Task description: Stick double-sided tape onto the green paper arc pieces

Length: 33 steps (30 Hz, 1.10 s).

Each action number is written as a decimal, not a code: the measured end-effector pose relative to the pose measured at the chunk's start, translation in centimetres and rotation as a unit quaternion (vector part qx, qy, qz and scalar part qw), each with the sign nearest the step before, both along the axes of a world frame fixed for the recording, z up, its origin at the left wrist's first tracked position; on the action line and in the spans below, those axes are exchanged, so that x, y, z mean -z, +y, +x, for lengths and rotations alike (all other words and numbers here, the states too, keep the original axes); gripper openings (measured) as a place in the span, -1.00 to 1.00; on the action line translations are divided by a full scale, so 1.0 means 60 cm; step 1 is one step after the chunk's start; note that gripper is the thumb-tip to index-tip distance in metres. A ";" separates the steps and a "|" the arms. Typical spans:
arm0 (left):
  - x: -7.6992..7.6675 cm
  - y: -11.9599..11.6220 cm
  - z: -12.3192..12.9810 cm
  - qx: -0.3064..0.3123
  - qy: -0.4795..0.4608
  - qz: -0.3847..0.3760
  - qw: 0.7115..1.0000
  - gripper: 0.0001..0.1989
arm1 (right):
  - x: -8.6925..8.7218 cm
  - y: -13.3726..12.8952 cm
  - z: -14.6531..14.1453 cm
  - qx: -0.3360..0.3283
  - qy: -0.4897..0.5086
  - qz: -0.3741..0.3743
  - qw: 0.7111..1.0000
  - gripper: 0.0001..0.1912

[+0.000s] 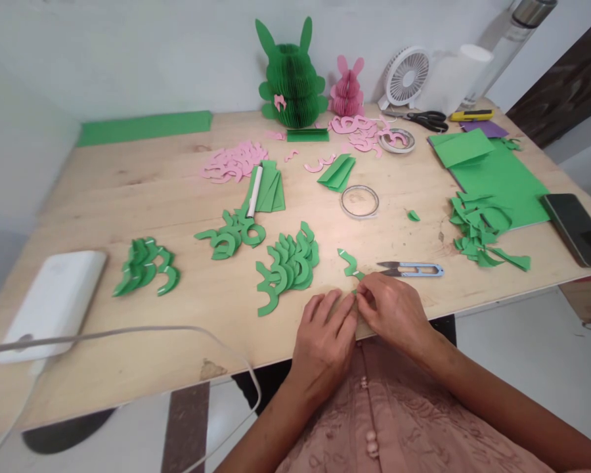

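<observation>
A wavy green paper cutout [349,264] with small white strips on it lies near the table's front edge, its lower end covered by my fingers. My right hand [394,303] is closed in a pinch at that lower end. Beside it, my left hand [326,334] rests with fingers stretched out on the tabletop, the fingertips against the covered end of the cutout. To the left lies a fanned pile of green cutouts [288,263]. Thread snips [414,269] with a blue handle lie just beyond my right hand.
White-stripped green cutouts [148,266] and a white power bank [54,299] with a cable [177,328] are at left. A tape roll [359,201], pink cutouts [236,161] and a green paper rabbit [294,85] stand farther back. Green scraps [477,226] and a phone [577,228] lie right.
</observation>
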<state>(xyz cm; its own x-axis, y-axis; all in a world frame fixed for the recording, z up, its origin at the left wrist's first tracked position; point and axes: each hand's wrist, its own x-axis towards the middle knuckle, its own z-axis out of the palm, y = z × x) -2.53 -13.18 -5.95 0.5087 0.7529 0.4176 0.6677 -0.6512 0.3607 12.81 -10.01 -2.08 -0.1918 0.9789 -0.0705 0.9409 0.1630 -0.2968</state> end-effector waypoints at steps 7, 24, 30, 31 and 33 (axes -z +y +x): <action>0.000 0.001 0.001 -0.004 0.018 0.025 1.000 -0.78 | -0.006 0.001 0.008 -0.012 0.012 -0.019 1.000 -0.84; -0.008 0.001 0.000 -0.003 -0.042 -0.023 0.999 -0.80 | 0.015 -0.037 0.051 -0.127 0.121 0.104 0.979 -0.78; -0.012 0.001 -0.001 -0.012 -0.067 -0.047 0.997 -0.81 | 0.021 -0.038 0.057 -0.169 0.092 0.132 0.972 -0.74; -0.013 0.001 -0.002 -0.013 -0.071 -0.051 0.996 -0.82 | 0.021 -0.037 0.058 -0.174 0.089 0.132 0.972 -0.74; -0.013 0.001 -0.002 -0.013 -0.079 -0.061 0.995 -0.82 | 0.021 -0.036 0.058 -0.181 0.083 0.133 0.971 -0.73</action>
